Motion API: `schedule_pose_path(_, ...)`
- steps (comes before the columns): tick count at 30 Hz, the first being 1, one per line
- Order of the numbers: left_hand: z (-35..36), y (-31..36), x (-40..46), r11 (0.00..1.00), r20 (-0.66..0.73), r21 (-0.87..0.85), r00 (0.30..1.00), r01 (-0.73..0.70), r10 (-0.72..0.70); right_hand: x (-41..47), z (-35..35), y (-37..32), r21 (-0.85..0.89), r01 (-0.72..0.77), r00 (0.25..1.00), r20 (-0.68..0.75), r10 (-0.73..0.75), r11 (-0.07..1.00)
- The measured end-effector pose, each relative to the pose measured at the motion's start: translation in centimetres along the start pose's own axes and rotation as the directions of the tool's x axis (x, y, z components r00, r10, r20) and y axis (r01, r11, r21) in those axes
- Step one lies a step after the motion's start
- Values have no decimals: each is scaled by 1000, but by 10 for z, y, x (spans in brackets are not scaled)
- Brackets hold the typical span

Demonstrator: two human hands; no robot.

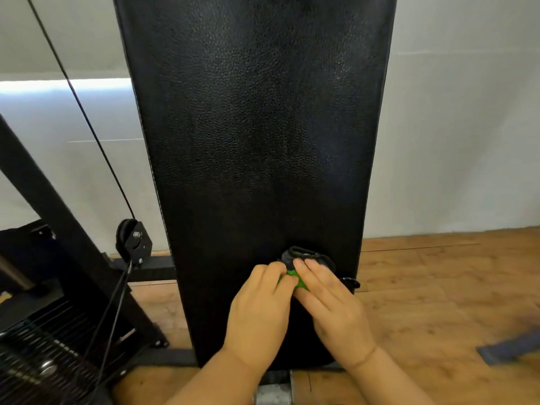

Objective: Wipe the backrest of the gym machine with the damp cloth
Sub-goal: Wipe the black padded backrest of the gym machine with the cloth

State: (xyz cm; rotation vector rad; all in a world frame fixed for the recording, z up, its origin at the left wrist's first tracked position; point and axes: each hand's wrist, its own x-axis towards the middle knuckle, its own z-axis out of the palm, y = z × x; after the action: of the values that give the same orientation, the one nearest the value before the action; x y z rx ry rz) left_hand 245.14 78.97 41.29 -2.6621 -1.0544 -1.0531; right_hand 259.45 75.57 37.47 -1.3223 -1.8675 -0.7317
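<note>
At 6 o'clock on the backrest [254, 141], both hands bunch the cloth [306, 260]: left hand [258, 311] pinching it, right hand [331, 302] flat on top; cloth mostly hidden, backrest top cut off.

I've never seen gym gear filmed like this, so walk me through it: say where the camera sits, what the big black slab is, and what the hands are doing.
The camera is worn on the person's head and looks down over their own arms. The big black slab is the padded backrest of a gym machine, covered in grained leather-like material. Both hands meet low on it: the left hand curls its fingers onto a bunched cloth, dark with a green patch, and the right hand lies over it with straighter fingers. To the left are a cable, its pulley and the black frame. Below is a wooden floor.
</note>
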Motion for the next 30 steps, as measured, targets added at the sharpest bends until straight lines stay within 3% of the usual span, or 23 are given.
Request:
schedule_pose_path(5, -10, 7, 24, 997, -37, 12, 997, -70, 71, 16, -12, 16, -10, 1, 998, -65, -2, 1000)
schedule_pose_path(11, -23, 34, 100, 990, -260, -5, 956, -142, 136, 79, -38, 63, -34, -52, 973, -228, 43, 998)
schedule_pose_path(16, -17, 40, 95, 994, -299, -8, 949, -105, 98, 78, -36, 51, 13, -183, 939, -295, 179, 983)
schedule_pose_path(21, 3, 36, 61, 995, -230, -43, 970, -89, 77, 36, -21, 31, 31, -252, 931, -265, 251, 967)
schedule_pose_path(30, 37, 27, -20, 988, 149, -15, 977, -154, 155, -69, 6, 1, 44, -236, 972, 8, 236, 971)
